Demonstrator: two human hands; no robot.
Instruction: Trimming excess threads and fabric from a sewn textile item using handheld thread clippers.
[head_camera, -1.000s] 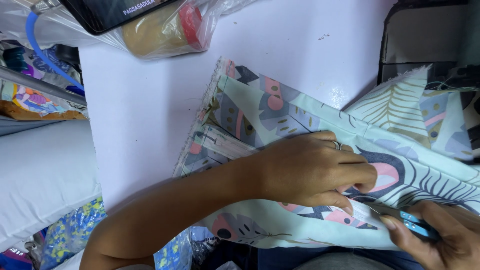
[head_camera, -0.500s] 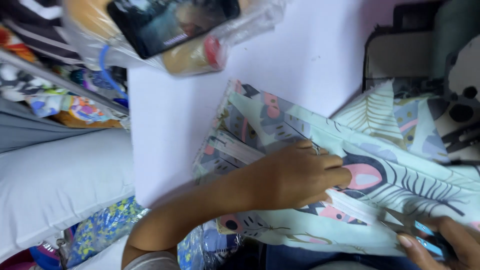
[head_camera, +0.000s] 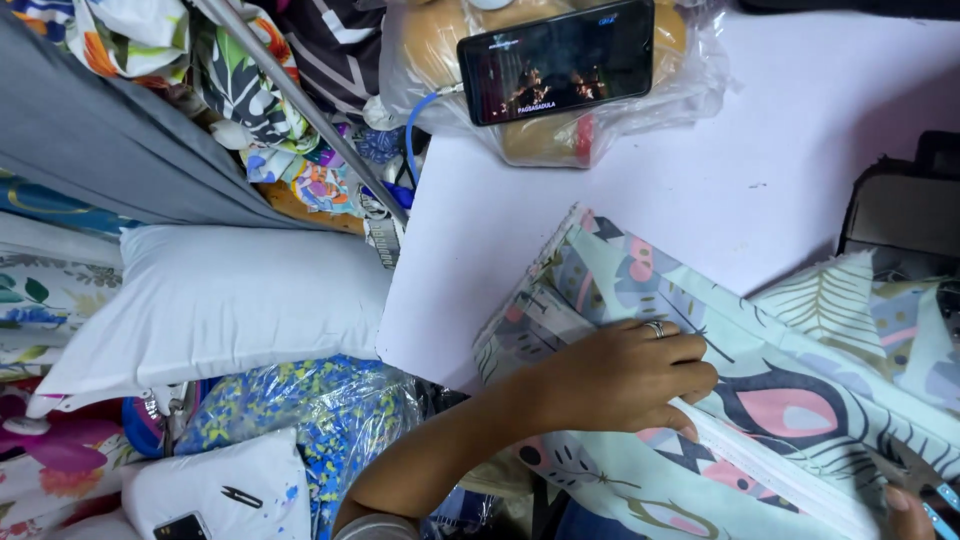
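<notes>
Cotton-like patterned fabric (head_camera: 800, 400), lower right; looks soft, light, floppy; best gripped at folded edge; left hand (head_camera: 610, 380) curled, pinning it flat; right hand (head_camera: 905, 510) barely in frame, grip can't tell.

White tabletop (head_camera: 800, 120); white pillow (head_camera: 220, 300), metal rail (head_camera: 300, 110), fabric piles beside.

One head-worn camera looks steeply down, close over the white worktop (head_camera: 560, 240); printed fabric (head_camera: 800, 400) fills its lower right corner.
</notes>
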